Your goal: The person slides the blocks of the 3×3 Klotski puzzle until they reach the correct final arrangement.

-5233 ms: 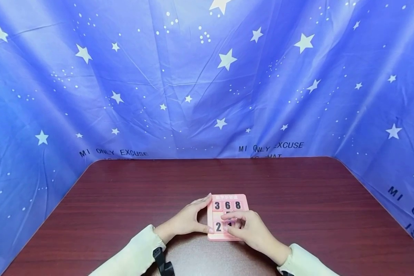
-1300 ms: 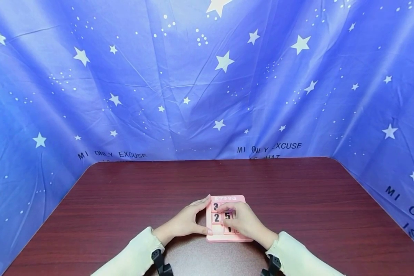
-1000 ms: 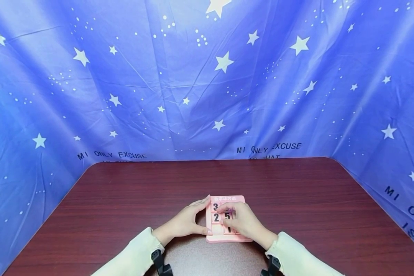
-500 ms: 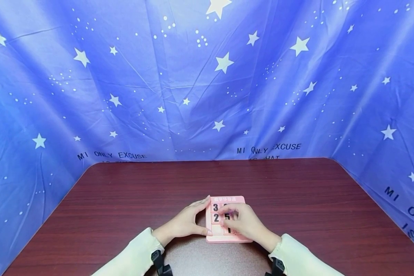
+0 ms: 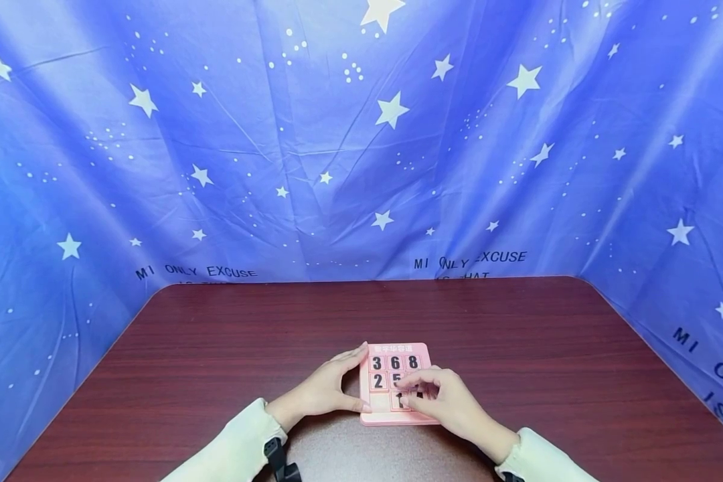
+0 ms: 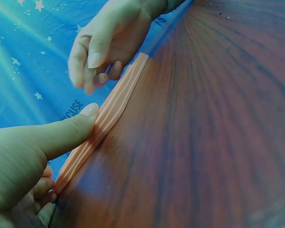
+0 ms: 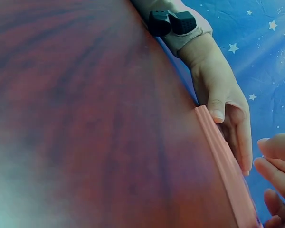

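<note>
A pink number slide puzzle (image 5: 391, 420) lies flat on the table. My left hand (image 5: 319, 388) grips its left side, thumb at the near corner and fingertips at the far one. In the left wrist view the thumb presses the ridged puzzle edge (image 6: 116, 107). Over the puzzle's right side is my right hand (image 5: 454, 405), thumb and forefinger apart, holding nothing. Its thumb tip overlaps the 1 tile (image 5: 395, 397). The top row reads 3, 6, 8; the 2 tile (image 5: 378, 381) starts the middle row beside 5. Bottom left is a bare slot. Tiles at the right are partly hidden.
The dark red wooden table (image 5: 247, 321) surrounds the puzzle. Behind it and along both sides hangs a blue curtain (image 5: 313, 134) with white stars. Black wrist cameras are strapped at the cuffs, the left one (image 5: 282, 458) plainly seen.
The 2 tile has gone from the bottom-left slot up to the middle row since the oldest frame. My right hand has just drawn back rightward, uncovering 6 and 8. The left hand keeps its place.
</note>
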`<action>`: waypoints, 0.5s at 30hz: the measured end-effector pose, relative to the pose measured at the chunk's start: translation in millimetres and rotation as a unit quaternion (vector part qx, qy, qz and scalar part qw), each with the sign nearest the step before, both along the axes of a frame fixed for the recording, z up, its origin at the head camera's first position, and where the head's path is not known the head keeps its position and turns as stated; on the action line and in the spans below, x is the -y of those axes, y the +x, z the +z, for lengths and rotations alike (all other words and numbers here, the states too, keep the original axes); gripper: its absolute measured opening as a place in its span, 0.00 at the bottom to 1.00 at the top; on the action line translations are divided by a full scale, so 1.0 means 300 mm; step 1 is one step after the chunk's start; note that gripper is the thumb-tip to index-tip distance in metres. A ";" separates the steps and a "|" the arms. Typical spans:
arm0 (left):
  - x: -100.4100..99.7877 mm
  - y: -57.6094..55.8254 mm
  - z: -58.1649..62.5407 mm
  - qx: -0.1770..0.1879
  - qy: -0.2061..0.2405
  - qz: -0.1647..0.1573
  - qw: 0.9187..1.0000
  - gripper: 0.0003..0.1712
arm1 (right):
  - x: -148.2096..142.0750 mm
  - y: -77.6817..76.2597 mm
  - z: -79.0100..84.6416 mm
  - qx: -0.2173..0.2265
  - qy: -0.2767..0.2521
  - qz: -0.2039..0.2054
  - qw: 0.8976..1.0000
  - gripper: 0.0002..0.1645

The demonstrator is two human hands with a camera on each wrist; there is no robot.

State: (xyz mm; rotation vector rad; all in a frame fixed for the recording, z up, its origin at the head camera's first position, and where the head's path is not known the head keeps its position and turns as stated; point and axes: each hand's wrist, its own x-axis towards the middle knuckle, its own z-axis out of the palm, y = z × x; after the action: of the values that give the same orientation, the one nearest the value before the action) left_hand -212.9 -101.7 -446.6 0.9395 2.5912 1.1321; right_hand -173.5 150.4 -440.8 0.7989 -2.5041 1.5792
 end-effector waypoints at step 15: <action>-0.001 -0.001 0.004 -0.001 0.001 -0.004 1.000 0.57 | -0.024 0.030 -0.036 -0.009 0.032 -0.070 0.997 0.14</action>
State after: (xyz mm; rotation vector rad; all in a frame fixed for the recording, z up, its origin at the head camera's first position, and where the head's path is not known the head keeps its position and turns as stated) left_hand -213.1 -101.5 -445.3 0.9497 2.5866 1.1322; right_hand -164.6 157.5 -451.6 0.6244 -2.5484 1.4476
